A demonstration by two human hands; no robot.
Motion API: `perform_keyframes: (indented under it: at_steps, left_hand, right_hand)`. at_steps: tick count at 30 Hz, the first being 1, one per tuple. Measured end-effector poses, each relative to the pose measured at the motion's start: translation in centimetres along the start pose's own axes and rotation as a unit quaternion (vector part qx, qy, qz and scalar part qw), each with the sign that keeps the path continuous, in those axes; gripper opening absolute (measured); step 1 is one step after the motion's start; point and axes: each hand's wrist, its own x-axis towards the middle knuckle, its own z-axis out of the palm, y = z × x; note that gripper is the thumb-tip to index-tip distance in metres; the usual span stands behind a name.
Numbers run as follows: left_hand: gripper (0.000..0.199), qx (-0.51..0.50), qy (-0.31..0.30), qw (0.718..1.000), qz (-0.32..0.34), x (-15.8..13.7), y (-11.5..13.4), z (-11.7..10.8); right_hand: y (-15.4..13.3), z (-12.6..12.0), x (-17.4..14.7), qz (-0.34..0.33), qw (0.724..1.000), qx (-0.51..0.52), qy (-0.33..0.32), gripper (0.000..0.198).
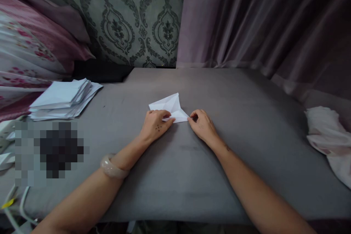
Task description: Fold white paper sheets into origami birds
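A white sheet of paper (171, 103), creased and partly folded, lies on the grey cloth-covered table in front of me. My left hand (159, 120) is closed on its lower left part, with thumb and fingers pinching the near edge. At the paper's right-hand corner, my right hand (201, 123) pinches the pointed tip between thumb and fingers. The fingers of both hands cover part of the near edge. A pale bangle (112, 167) circles my left wrist.
On the left stands a stack of folded white paper (61, 97), in front of a black flat item (101, 71). White cables (23, 199) and a pixelated patch lie nearer me. A crumpled pale cloth (326, 131) rests at the right. Curtains (227, 18) and a patterned wall border the table (219, 84).
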Motion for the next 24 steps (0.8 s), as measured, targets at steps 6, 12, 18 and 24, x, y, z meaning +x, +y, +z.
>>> perform_keyframes:
  at_steps: [6, 12, 18, 24]
  left_hand:
    - [0.032, -0.055, -0.014, 0.998, -0.032, -0.2, -0.5, -0.5]
    - [0.018, -0.028, -0.028, 0.999, 0.025, -0.4, -1.9, -0.7]
    - [0.029, 0.025, 0.009, 0.994, 0.104, -0.6, -1.9, -0.7]
    - [0.044, 0.117, 0.15, 0.974, 0.121, -0.6, -1.4, -0.2]
  right_hand:
    - [-0.1, -0.2, -0.1, -0.11, 0.993, 0.027, -0.016, 0.015]
    - [-0.3, -0.3, -0.7, -0.188, 0.98, -0.023, -0.061, 0.03]
    - [-1.4, -0.7, -2.0, -0.208, 0.966, -0.145, -0.051, 0.028]
    - [-2.6, -1.2, -2.8, -0.222, 0.945, -0.229, -0.077, 0.028]
